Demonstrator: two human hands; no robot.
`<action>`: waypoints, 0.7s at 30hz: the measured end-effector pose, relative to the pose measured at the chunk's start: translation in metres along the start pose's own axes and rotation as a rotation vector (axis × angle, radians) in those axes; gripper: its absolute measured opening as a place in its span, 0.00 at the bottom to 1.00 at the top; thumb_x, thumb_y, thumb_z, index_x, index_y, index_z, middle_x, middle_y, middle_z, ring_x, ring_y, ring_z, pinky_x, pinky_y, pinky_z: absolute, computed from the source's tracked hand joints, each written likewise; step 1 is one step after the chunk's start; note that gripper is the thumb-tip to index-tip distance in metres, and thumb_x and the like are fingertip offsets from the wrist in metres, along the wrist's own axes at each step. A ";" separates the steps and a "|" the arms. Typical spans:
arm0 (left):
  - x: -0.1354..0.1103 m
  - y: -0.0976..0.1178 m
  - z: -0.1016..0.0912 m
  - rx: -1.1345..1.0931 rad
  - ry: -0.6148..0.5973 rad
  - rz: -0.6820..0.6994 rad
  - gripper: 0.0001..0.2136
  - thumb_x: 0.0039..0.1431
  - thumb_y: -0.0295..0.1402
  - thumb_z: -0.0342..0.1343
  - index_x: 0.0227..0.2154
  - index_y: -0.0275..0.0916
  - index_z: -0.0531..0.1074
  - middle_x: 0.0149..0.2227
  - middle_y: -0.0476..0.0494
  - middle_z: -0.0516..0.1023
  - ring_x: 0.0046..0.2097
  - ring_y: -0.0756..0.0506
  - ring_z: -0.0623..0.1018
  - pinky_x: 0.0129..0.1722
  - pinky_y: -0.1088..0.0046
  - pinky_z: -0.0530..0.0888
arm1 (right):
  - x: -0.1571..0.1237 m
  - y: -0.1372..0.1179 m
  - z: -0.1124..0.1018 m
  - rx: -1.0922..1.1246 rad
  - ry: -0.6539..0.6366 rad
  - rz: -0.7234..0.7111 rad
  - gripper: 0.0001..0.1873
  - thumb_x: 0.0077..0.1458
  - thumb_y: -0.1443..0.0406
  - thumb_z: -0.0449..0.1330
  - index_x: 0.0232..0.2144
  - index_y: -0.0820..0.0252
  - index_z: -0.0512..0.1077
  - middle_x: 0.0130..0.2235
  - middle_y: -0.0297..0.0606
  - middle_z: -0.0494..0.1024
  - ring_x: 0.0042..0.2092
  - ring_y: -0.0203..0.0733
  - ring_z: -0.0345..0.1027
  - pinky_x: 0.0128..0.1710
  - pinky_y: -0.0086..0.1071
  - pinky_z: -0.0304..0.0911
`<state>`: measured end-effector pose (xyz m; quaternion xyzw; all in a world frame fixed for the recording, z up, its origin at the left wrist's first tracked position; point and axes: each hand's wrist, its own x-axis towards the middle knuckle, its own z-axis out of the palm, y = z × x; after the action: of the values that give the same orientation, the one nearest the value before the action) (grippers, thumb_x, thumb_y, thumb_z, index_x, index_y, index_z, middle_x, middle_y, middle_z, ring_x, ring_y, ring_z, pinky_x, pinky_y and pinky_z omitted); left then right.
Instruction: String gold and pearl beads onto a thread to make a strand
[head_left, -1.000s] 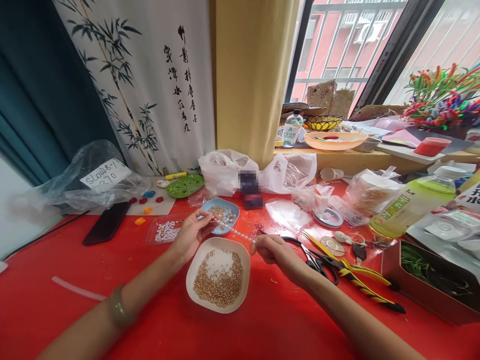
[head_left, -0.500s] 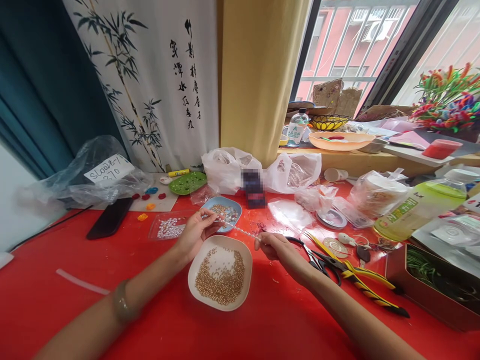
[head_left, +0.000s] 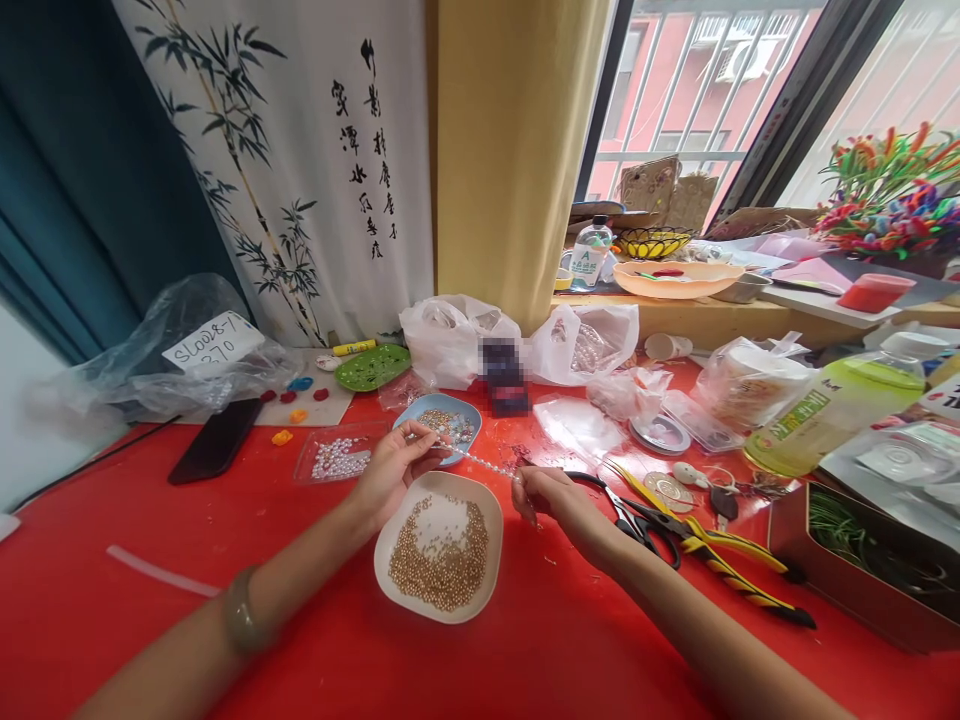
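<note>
Right hand: finger uncurled downward | left hand and right: fingers pinched on beaded strand | ends hidden

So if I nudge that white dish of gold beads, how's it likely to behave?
The dish would probably slide rather than tip, being broad and low on a shiny red tabletop. The gold beads look small, round and loose, so they'd likely roll about inside. A sharp knock might spill some over the fairly shallow sides.
</note>
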<state>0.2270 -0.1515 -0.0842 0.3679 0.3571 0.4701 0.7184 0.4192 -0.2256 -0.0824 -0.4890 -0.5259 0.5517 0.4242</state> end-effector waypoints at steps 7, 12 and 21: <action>0.000 -0.002 0.000 0.041 -0.005 -0.012 0.06 0.52 0.21 0.51 0.23 0.34 0.63 0.29 0.44 0.76 0.26 0.52 0.77 0.23 0.86 0.72 | 0.000 -0.001 0.000 0.017 0.033 0.026 0.12 0.46 0.66 0.45 0.17 0.62 0.63 0.16 0.24 0.45 0.18 0.30 0.35 0.19 0.29 0.34; -0.001 -0.003 0.000 0.062 -0.028 -0.013 0.05 0.52 0.21 0.51 0.24 0.35 0.62 0.29 0.46 0.75 0.26 0.52 0.77 0.21 0.87 0.72 | -0.001 0.000 0.001 0.019 -0.006 -0.001 0.10 0.44 0.67 0.45 0.14 0.60 0.59 0.15 0.28 0.55 0.19 0.31 0.45 0.20 0.29 0.40; -0.003 -0.003 0.001 0.053 -0.065 -0.026 0.05 0.52 0.22 0.51 0.24 0.35 0.62 0.28 0.46 0.74 0.29 0.49 0.78 0.20 0.87 0.72 | 0.001 0.002 0.003 0.020 0.026 0.047 0.12 0.45 0.65 0.46 0.20 0.64 0.66 0.16 0.24 0.46 0.19 0.30 0.35 0.19 0.29 0.34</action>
<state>0.2280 -0.1556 -0.0863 0.3971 0.3505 0.4390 0.7257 0.4162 -0.2252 -0.0841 -0.5041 -0.5029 0.5605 0.4229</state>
